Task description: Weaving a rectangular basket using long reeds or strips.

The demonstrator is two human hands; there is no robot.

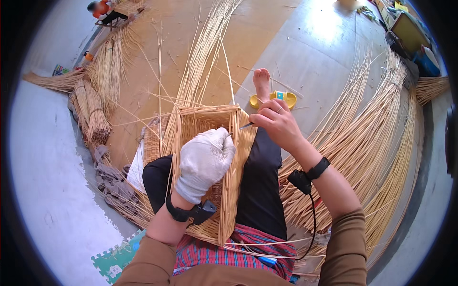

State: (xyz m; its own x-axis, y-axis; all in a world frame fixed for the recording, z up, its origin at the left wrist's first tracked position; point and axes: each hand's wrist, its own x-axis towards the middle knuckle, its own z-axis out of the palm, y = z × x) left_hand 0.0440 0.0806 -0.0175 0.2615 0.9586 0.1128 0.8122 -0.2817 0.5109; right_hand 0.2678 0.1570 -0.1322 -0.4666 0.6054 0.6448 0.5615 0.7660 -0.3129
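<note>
A rectangular woven wicker basket [245,138] rests on my lap between my legs, its open side facing up. My left hand [205,155], in a whitish knit glove, is closed at the basket's right rim, its fingertips on the canes there. Bare and wearing a ring, my right hand [276,121] is closed round a thin dark pointed tool [246,126]. The tool points left at the outside of that same rim, near the far right corner. Its handle is hidden in my fingers, so its exact kind does not show.
Long loose canes [210,47] stretch away from the basket's far end. Big cane bundles [353,157] lie on the right, more bundles [98,119] along the left wall. Beyond my right hand are my bare foot [261,81] and a yellow slipper [289,99]. A person [99,8] sits far left.
</note>
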